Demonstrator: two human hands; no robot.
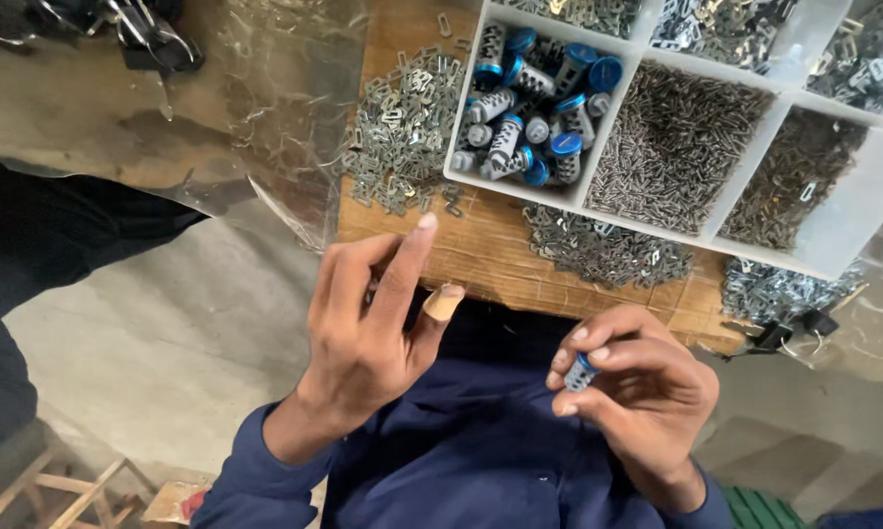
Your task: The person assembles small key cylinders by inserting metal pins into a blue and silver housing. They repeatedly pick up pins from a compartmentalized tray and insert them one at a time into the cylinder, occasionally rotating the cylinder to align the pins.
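One small lock cylinder point(579, 372), blue-capped, rigid metal, light, pinched by right hand point(629, 377) below white tray point(833, 245); left hand point(373, 323) empty, loosely curled.

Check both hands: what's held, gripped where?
Right hand pinches a small metal cylinder with a blue cap by its sides, between fingertips and thumb. Left hand holds nothing visible.
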